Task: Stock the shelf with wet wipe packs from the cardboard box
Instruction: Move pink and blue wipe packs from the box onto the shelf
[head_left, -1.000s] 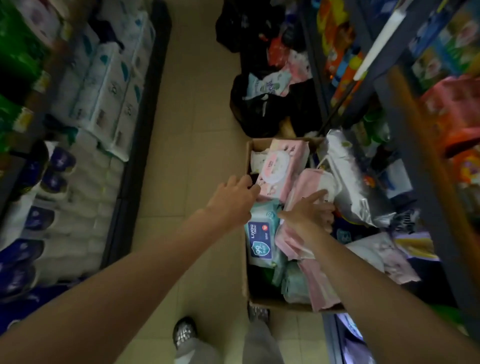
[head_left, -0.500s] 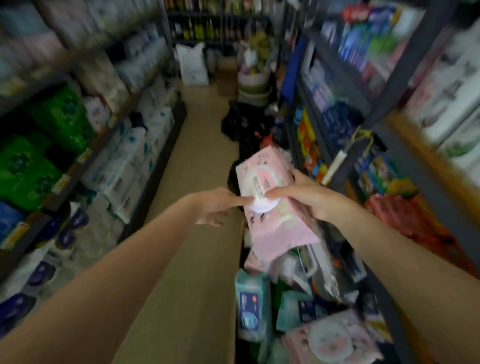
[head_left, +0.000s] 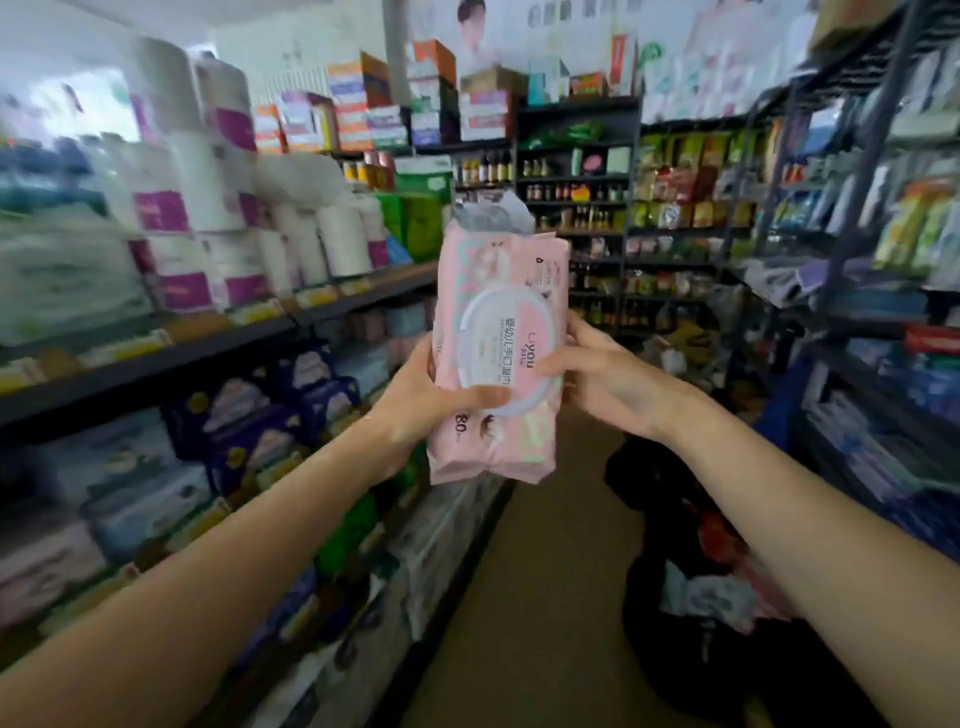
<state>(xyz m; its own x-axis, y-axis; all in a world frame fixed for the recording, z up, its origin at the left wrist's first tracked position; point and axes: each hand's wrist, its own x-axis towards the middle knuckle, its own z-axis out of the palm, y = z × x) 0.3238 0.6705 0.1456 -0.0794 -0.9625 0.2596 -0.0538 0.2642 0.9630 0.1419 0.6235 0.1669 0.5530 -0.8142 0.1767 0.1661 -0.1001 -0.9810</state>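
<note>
I hold the pink pack (head_left: 498, 358) upright in the aisle, left hand (head_left: 421, 400) and right hand (head_left: 597, 379) gripping its sides. Paper rolls (head_left: 311, 228) fill the shelf (head_left: 218, 338) left of the pack.

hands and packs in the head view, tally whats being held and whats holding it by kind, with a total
pink packs: 2, as far as the edges show, stacked face to face and held upright
grey pack: 1, poking out behind the top
hands: 2, left hand and right hand, each with its grip on a side of the stack
total: 5
</note>
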